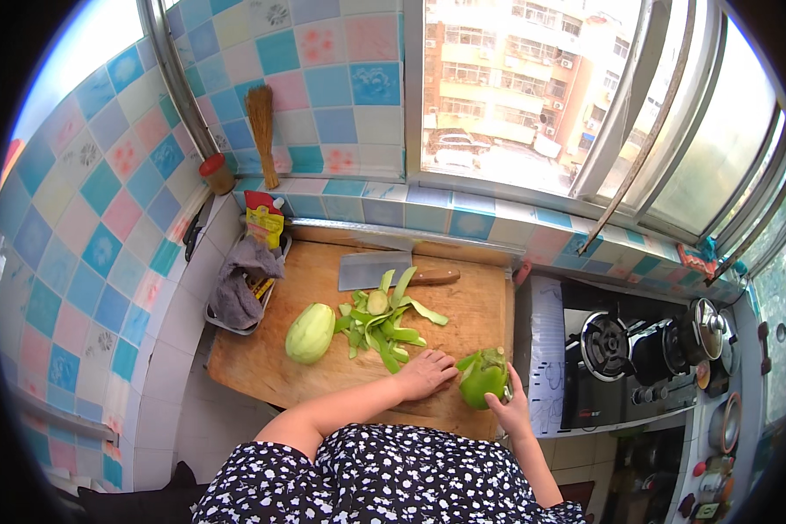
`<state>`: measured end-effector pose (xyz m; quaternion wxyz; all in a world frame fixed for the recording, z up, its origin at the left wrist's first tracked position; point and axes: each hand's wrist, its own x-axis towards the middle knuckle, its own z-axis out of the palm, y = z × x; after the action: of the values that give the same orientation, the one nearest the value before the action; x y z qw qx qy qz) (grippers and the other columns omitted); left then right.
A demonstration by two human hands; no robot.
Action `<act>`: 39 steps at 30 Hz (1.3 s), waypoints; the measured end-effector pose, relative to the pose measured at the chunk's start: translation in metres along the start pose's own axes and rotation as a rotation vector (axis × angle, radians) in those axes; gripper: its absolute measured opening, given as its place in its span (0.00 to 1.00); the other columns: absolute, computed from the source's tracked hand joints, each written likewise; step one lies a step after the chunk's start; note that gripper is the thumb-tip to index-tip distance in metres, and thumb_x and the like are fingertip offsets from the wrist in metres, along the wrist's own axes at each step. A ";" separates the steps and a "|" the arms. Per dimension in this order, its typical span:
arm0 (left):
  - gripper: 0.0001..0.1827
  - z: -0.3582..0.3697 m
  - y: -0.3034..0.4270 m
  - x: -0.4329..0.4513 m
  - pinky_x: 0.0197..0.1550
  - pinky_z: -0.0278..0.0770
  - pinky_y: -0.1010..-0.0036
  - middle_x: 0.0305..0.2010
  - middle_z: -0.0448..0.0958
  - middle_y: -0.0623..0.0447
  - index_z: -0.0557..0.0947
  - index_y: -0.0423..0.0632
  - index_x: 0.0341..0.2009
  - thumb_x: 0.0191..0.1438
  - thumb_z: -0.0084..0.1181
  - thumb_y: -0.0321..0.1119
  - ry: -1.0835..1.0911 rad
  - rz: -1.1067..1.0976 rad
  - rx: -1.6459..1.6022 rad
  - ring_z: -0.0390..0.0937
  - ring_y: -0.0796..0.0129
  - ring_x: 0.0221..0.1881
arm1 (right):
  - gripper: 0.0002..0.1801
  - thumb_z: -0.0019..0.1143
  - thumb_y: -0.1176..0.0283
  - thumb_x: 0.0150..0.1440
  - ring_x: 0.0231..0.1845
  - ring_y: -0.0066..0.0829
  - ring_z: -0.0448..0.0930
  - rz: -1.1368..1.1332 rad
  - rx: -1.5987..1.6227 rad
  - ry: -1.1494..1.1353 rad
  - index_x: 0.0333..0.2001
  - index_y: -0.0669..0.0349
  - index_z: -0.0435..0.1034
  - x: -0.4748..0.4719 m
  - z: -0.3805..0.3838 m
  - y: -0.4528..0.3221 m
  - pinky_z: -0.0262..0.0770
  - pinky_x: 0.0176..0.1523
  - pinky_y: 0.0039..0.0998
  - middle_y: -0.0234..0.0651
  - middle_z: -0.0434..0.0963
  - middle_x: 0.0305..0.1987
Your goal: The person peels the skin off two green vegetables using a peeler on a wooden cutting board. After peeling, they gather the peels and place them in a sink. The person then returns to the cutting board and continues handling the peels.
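My right hand (pixel 512 401) grips a partly peeled green vegetable (pixel 485 381) near the right edge of a wooden cutting board (pixel 249 367). A small metallic part shows between that hand and the vegetable; what it is cannot be told. Just to the left, my left hand (pixel 427 374) rests low over the board, its fingertips close to the vegetable, with its underside hidden. A peeled pale green vegetable (pixel 310 333) lies at the board's left. Green peelings (pixel 383 327) are heaped around a round cut end piece (pixel 378 302). Behind them lies a cleaver (pixel 374 271) with a wooden handle.
A tray (pixel 236 326) with a grey cloth (pixel 241 281) and a yellow-red pouch (pixel 264 223) stands at the board's left edge. A gas stove (pixel 619 354) with pots (pixel 704 329) is on the right. A straw brush (pixel 262 134) leans against the tiled wall; a black-handled knife (pixel 196 232) lies left.
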<state>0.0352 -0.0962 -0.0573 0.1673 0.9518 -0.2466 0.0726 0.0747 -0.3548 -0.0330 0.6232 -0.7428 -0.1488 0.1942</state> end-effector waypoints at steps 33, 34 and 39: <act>0.11 -0.027 -0.068 -0.002 0.50 0.75 0.64 0.44 0.70 0.47 0.75 0.46 0.41 0.51 0.50 0.28 -0.132 -0.245 0.255 0.72 0.55 0.49 | 0.48 0.69 0.73 0.49 0.60 0.32 0.73 -0.005 0.126 0.037 0.70 0.62 0.50 -0.003 0.001 0.009 0.73 0.60 0.32 0.44 0.69 0.62; 0.11 -0.030 -0.072 -0.004 0.51 0.74 0.64 0.43 0.70 0.47 0.75 0.46 0.40 0.50 0.50 0.28 -0.130 -0.253 0.296 0.71 0.55 0.49 | 0.48 0.69 0.73 0.50 0.60 0.32 0.73 -0.001 0.143 0.034 0.70 0.62 0.50 -0.004 0.002 0.007 0.73 0.60 0.32 0.44 0.69 0.62; 0.20 -0.044 -0.058 0.004 0.60 0.66 0.59 0.55 0.69 0.43 0.72 0.46 0.54 0.59 0.51 0.39 -0.027 -0.271 -0.039 0.67 0.47 0.58 | 0.48 0.69 0.72 0.50 0.60 0.33 0.73 -0.024 0.185 0.084 0.70 0.62 0.50 -0.007 0.011 0.005 0.71 0.62 0.32 0.44 0.69 0.62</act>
<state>0.0643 -0.0349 -0.0321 0.1907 0.9739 -0.1192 0.0319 0.0634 -0.3492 -0.0394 0.6970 -0.6879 -0.1127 0.1682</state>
